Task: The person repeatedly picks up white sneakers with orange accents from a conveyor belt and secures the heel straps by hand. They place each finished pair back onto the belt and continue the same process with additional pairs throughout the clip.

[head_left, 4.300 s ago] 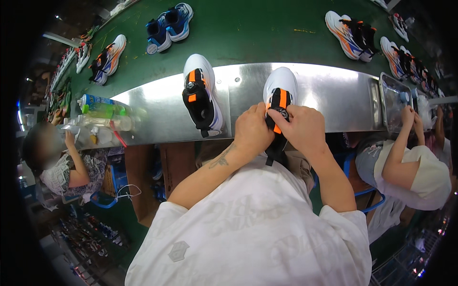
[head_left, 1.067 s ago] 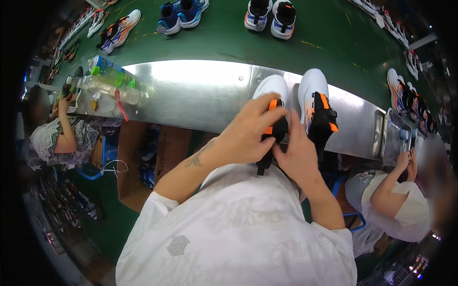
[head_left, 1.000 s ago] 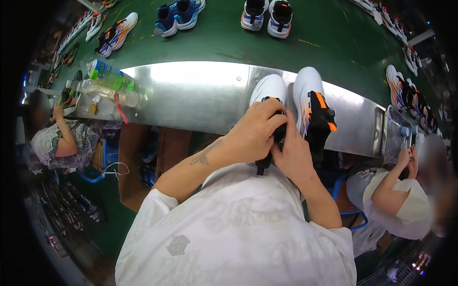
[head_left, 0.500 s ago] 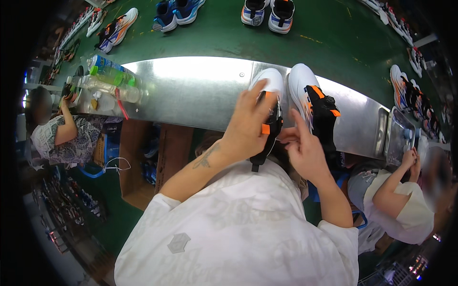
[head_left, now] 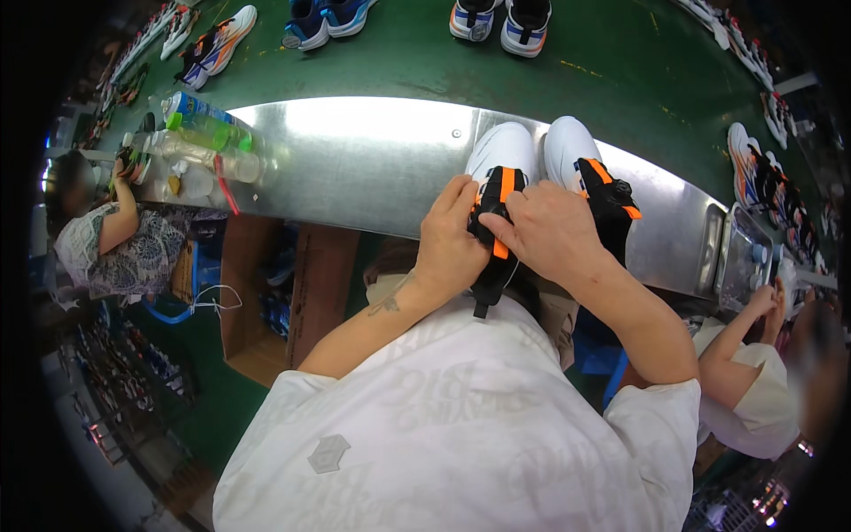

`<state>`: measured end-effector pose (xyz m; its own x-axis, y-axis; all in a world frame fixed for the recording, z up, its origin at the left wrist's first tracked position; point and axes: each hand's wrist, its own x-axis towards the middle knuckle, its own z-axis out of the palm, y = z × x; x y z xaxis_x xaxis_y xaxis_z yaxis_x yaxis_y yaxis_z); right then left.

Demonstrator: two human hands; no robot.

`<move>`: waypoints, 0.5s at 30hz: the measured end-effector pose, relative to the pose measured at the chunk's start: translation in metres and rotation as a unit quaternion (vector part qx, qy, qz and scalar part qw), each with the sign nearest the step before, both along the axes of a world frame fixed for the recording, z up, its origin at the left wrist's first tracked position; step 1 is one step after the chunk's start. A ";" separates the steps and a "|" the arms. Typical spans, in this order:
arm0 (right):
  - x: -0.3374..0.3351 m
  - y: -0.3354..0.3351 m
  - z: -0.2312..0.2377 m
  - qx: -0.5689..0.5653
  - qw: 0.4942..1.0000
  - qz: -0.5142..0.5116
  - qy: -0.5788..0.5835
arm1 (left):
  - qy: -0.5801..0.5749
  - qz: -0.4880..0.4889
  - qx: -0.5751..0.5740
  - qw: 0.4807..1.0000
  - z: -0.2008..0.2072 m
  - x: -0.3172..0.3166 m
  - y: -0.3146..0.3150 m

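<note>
A white sneaker (head_left: pixel 502 149) with a black upper and orange strips lies on the metal counter, its toe pointing away from me and its heel end toward my shirt. My left hand (head_left: pixel 449 241) grips its left side near the opening, thumb by the black strap. From the right, my right hand (head_left: pixel 554 229) closes over the same strap area, with fingers curled on the shoe and the thumb laid across the black part. Their exact hold underneath is hidden. Just right of it stands the matching sneaker (head_left: pixel 572 146), an orange-edged strap and round black knob on top; my right hand partly covers it.
The steel counter (head_left: pixel 355 168) edges a green surface (head_left: pixel 399 75) carrying more sneaker pairs. Plastic bottles (head_left: pixel 213 133) stand left. A clear-lidded tray (head_left: pixel 743 253) sits right. Below is an open cardboard box (head_left: pixel 253 301). One person (head_left: pixel 115 239) works at left, another (head_left: pixel 753 372) at right.
My right hand has moved up and left onto the left sneaker's strap. My left hand has drawn back from the toe to the shoe's side. The strap now lies across the shoe's top.
</note>
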<state>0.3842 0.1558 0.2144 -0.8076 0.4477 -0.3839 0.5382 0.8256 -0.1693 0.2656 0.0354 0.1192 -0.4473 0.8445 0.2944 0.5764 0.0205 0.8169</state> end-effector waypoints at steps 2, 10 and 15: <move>0.012 0.005 -0.009 0.070 0.975 0.082 0.193 | -0.001 0.001 -0.001 1.000 0.006 0.000 0.000; 0.017 0.004 -0.016 0.018 0.985 0.018 0.168 | -0.007 -0.023 -0.008 1.000 0.005 -0.001 0.001; 0.007 0.014 0.002 -0.031 0.992 0.030 0.117 | 0.008 -0.011 -0.019 1.000 0.002 0.000 0.002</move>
<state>0.3911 0.1693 0.2161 -0.9024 0.3767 -0.2091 0.4281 0.8392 -0.3355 0.2655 0.0370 0.1212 -0.4237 0.8649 0.2693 0.5903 0.0381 0.8063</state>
